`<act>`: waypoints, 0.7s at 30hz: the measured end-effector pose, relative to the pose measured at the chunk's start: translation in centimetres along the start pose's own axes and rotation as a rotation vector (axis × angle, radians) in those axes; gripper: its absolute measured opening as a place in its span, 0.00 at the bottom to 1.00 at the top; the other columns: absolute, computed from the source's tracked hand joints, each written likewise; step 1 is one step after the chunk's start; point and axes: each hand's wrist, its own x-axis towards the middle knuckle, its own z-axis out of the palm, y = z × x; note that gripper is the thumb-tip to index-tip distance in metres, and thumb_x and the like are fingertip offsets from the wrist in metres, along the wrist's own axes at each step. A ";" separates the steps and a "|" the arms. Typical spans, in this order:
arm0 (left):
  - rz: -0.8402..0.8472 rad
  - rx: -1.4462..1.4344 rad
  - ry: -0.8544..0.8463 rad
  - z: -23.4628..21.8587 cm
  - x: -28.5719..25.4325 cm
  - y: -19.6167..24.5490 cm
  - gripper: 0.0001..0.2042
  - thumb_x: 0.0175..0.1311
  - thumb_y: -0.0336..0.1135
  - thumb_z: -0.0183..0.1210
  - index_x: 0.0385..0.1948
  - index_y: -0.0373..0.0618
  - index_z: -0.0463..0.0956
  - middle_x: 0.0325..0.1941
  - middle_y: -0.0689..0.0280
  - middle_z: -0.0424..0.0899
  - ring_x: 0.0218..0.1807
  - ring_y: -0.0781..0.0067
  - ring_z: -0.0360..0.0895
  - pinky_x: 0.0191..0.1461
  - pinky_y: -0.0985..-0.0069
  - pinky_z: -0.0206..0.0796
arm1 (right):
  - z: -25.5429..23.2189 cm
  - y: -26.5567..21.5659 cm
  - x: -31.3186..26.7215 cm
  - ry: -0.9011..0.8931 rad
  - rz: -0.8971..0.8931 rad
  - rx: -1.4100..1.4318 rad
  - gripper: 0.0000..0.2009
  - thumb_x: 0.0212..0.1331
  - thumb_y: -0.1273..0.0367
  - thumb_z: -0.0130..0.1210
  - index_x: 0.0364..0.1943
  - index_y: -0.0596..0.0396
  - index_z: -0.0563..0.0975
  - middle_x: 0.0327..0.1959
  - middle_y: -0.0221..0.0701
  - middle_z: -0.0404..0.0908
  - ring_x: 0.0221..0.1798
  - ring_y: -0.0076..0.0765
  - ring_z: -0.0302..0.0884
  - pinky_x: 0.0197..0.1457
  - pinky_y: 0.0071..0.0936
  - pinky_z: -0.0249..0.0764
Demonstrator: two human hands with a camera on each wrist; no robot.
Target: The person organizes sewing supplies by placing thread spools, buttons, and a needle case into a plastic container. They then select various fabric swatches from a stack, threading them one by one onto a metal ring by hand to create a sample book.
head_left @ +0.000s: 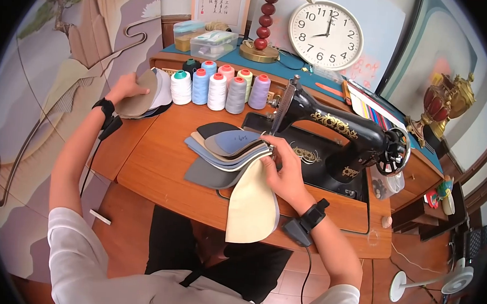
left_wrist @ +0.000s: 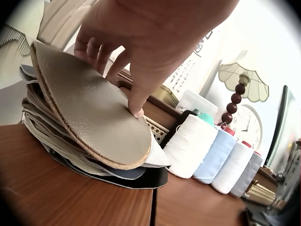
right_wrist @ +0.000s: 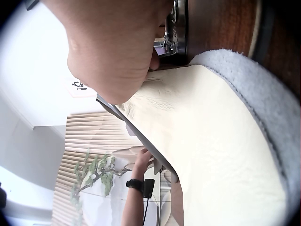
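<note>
At the table's left end, my left hand grips a taupe leather piece by its upper edge, thumb on its face. That piece leans tilted over a stack of similar curved pieces. My right hand pinches the narrow end of a cream leather piece close to the sewing machine's needle area. The cream piece has a grey fuzzy backing and hangs over the table's front edge. Beside it lies a fanned pile of blue, grey and black pieces, a small blue one on top.
A black sewing machine stands right of centre on the wooden table. Several thread cones line the back. Behind them are clear plastic boxes, a lamp and a round clock.
</note>
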 end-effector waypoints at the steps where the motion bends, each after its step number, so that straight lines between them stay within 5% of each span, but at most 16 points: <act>1: 0.017 -0.006 0.050 0.0 0.2 -0.1 0.37 0.44 0.56 0.75 0.49 0.32 0.79 0.51 0.44 0.84 0.55 0.47 0.82 0.58 0.61 0.73 | -0.1 0.1 0.0 0.007 -0.001 0.007 0.21 0.60 0.81 0.57 0.58 0.55 0.74 0.50 0.38 0.80 0.34 0.35 0.76 0.39 0.27 0.74; 8: -0.068 -0.176 0.172 -0.7 0.7 0.9 0.37 0.43 0.48 0.78 0.53 0.31 0.76 0.51 0.45 0.84 0.55 0.50 0.82 0.59 0.63 0.73 | -0.2 0.1 0.0 -0.009 0.003 0.012 0.21 0.60 0.81 0.57 0.58 0.55 0.74 0.50 0.38 0.80 0.34 0.35 0.76 0.39 0.27 0.74; 11: -0.094 -0.591 0.202 -3.1 1.3 2.8 0.33 0.50 0.45 0.75 0.56 0.33 0.76 0.49 0.49 0.86 0.52 0.56 0.84 0.57 0.65 0.74 | -0.2 -0.1 0.1 0.013 -0.016 0.008 0.20 0.60 0.81 0.56 0.58 0.55 0.74 0.49 0.38 0.80 0.34 0.36 0.77 0.39 0.27 0.74; 13: -0.037 -0.899 0.517 -5.5 0.6 5.8 0.27 0.59 0.44 0.70 0.55 0.35 0.77 0.47 0.52 0.86 0.48 0.61 0.84 0.53 0.66 0.75 | -0.2 -0.1 0.0 0.002 -0.012 -0.008 0.20 0.60 0.81 0.56 0.58 0.55 0.74 0.49 0.38 0.80 0.35 0.37 0.77 0.40 0.27 0.74; 14: -0.036 -0.891 0.512 -6.5 -0.8 8.4 0.27 0.59 0.44 0.70 0.55 0.35 0.77 0.47 0.52 0.86 0.48 0.61 0.84 0.53 0.66 0.75 | -0.3 -0.2 0.1 0.005 -0.007 -0.001 0.20 0.60 0.81 0.56 0.58 0.55 0.74 0.49 0.38 0.80 0.35 0.37 0.77 0.40 0.27 0.74; 16: 0.175 -1.085 0.600 -7.2 -4.6 14.3 0.23 0.64 0.45 0.66 0.52 0.36 0.78 0.46 0.54 0.86 0.44 0.64 0.84 0.50 0.66 0.75 | -0.3 -0.3 0.1 -0.008 -0.015 0.003 0.20 0.60 0.81 0.56 0.57 0.56 0.74 0.49 0.39 0.80 0.36 0.38 0.78 0.40 0.27 0.75; 17: 0.348 -0.890 0.733 -5.7 -4.6 15.6 0.22 0.65 0.46 0.65 0.51 0.35 0.78 0.43 0.57 0.87 0.42 0.67 0.85 0.47 0.68 0.75 | -0.2 -0.3 0.1 -0.015 -0.014 0.004 0.20 0.60 0.81 0.56 0.57 0.56 0.74 0.49 0.39 0.80 0.36 0.38 0.78 0.40 0.27 0.75; 21: 0.796 -0.716 0.456 -1.8 -10.7 22.0 0.11 0.64 0.34 0.61 0.46 0.43 0.80 0.30 0.55 0.82 0.29 0.65 0.78 0.37 0.68 0.71 | -0.1 -0.1 0.0 0.005 -0.045 -0.007 0.20 0.59 0.82 0.55 0.57 0.56 0.74 0.48 0.39 0.79 0.37 0.41 0.79 0.41 0.29 0.76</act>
